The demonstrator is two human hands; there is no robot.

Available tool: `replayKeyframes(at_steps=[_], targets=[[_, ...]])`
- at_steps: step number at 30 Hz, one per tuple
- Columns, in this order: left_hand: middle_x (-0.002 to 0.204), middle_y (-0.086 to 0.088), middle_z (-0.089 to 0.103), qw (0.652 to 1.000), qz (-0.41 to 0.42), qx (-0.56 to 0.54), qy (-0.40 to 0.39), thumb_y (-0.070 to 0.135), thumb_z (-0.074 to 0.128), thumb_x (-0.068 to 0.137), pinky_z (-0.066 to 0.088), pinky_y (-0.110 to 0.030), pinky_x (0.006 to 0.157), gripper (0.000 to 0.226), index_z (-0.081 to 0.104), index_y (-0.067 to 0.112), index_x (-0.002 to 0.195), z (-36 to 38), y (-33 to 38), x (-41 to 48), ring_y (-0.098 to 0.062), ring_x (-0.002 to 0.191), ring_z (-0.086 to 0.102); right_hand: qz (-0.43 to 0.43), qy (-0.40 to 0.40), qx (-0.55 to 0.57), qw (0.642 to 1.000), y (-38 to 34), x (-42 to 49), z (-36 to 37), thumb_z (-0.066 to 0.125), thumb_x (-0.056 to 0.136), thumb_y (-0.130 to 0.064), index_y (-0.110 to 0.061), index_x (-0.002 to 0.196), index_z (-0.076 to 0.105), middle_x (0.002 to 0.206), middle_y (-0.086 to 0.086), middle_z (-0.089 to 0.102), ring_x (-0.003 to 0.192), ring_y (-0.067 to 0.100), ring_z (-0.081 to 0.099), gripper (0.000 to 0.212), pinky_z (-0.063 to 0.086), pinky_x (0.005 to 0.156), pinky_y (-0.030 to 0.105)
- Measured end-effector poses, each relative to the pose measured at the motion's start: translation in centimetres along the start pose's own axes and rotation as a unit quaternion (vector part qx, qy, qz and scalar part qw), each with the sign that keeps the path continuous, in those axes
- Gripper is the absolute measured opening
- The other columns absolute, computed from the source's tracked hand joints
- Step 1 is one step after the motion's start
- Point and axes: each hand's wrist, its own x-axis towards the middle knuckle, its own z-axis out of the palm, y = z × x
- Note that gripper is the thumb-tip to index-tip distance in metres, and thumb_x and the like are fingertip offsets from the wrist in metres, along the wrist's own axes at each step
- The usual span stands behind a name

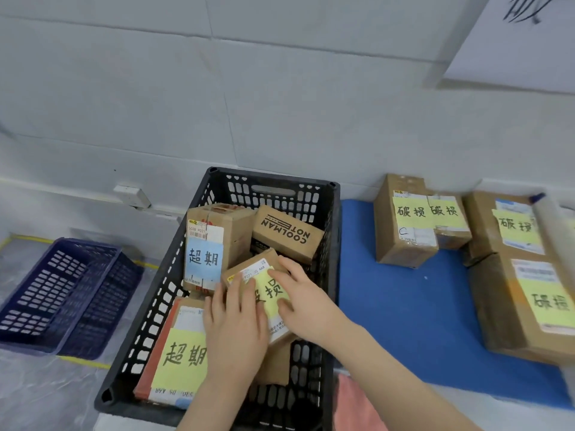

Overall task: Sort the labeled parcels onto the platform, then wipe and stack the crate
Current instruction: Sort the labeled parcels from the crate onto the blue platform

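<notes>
Hidden under the left hand [231, 325]: first character of the yellow label [273, 291] on the small parcel [238, 271]. Cut off at the right edge: large parcel [513, 315], wall sheet [513, 51]. Blurred beyond telling: white object [553, 237].

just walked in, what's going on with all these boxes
A person is reaching into the black crate, both hands on a small yellow-labelled parcel. The left hand lies across it and the right hand grips its edge. A blue-labelled parcel and others are in the crate too. Four sorted parcels already stand on the blue platform to the right.
</notes>
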Motion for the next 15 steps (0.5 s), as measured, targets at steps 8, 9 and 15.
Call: replayKeyframes(at_steps=[8, 9, 15], targets=[[0.143, -0.002, 0.046, 0.998, 0.024, -0.055, -0.026, 0.035, 0.026, 0.09, 0.039, -0.049, 0.096, 0.052, 0.05, 0.018, 0.133, -0.7, 0.0, 0.8, -0.025, 0.124, 0.049, 0.031, 0.045, 0.052, 0.997, -0.4, -0.3, 0.2, 0.049, 0.091, -0.016, -0.019, 0.146, 0.032, 0.157, -0.012, 0.004, 0.12, 0.024, 0.049, 0.058, 0.046, 0.097, 0.036], [0.143, 0.0, 0.043, 0.996, 0.035, -0.084, -0.019, 0.034, 0.028, 0.091, 0.039, -0.049, 0.101, 0.051, 0.048, 0.017, 0.134, -0.9, 0.1, 1.0, -0.025, 0.128, 0.044, 0.028, 0.059, 0.071, 0.995, -0.5, -0.6, 0.1, 0.05, 0.091, -0.016, -0.019, 0.146, 0.032, 0.156, -0.014, 0.005, 0.125, 0.023, 0.045, 0.058, 0.044, 0.1, 0.036], [0.144, 0.005, 0.038, 0.972, 0.095, -0.206, 0.058, 0.029, 0.038, 0.091, 0.029, -0.045, 0.112, 0.045, 0.048, 0.016, 0.133, -5.0, 2.4, 1.7, -0.019, 0.137, 0.031, -0.021, 0.192, 0.135, 0.972, -2.0, -4.0, -2.5, 0.052, 0.091, -0.015, -0.023, 0.142, 0.038, 0.153, -0.022, 0.007, 0.136, 0.002, 0.028, 0.053, 0.043, 0.102, 0.025]])
